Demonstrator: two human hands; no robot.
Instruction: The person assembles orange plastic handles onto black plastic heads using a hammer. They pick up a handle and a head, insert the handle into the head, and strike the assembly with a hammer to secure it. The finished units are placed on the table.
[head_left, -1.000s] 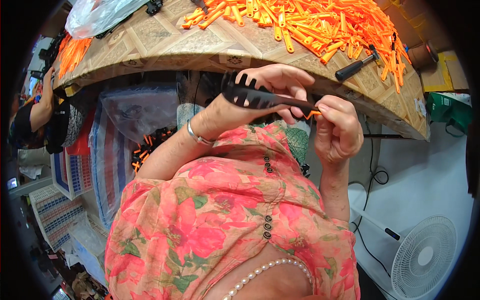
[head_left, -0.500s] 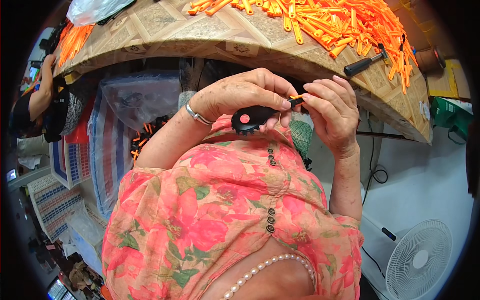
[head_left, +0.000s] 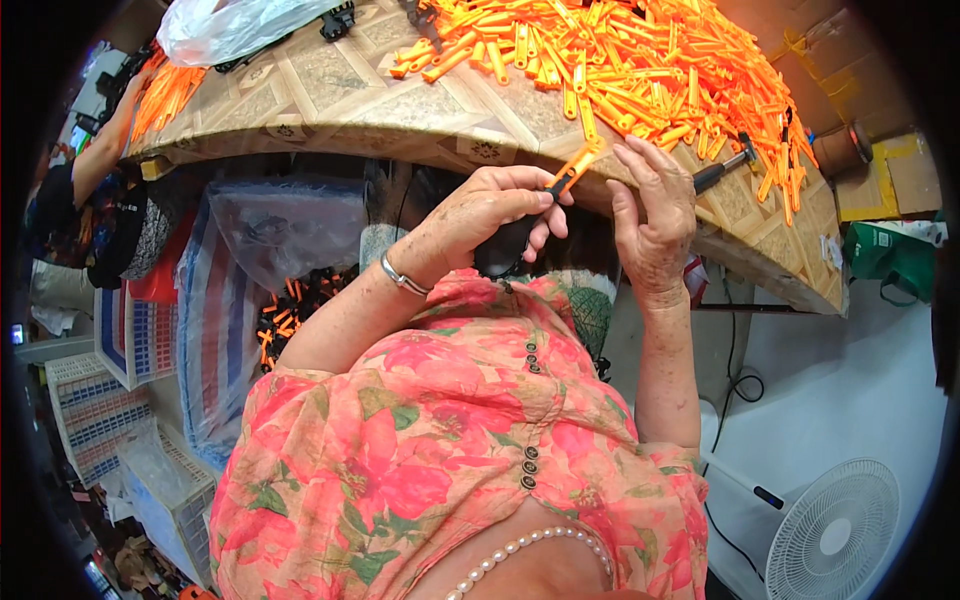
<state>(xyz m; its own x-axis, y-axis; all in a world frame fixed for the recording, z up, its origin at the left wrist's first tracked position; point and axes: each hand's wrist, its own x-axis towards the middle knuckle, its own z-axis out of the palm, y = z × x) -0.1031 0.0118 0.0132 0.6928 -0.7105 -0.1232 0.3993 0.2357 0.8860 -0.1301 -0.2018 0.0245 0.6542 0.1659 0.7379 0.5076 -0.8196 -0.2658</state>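
My left hand [head_left: 505, 215] is closed around a black tool [head_left: 500, 250] with a rounded, toothed head, partly hidden by my palm and fingers. From my thumb and fingertips an orange handle piece [head_left: 575, 168] sticks out, slanting up to the right; its lower end meets the tool's black stem. To its right my right hand [head_left: 655, 215] is raised with the fingers apart, holding nothing and not touching the tool. Beyond both hands, a big heap of orange handle pieces [head_left: 630, 75] covers the far right of the patterned table [head_left: 330, 100].
A black-handled hammer [head_left: 722, 168] lies by the heap. Below the table, a striped bag [head_left: 205, 320] stands beside black-and-orange tools [head_left: 290, 315]. Another person's arm [head_left: 115, 135] is at the far left, above plastic crates [head_left: 90, 415]. A white fan [head_left: 835, 535] stands lower right.
My right hand has let go of the orange piece's end and opened. The orange piece now sticks out farther and points up toward the heap. The black head has turned partly behind my left hand.
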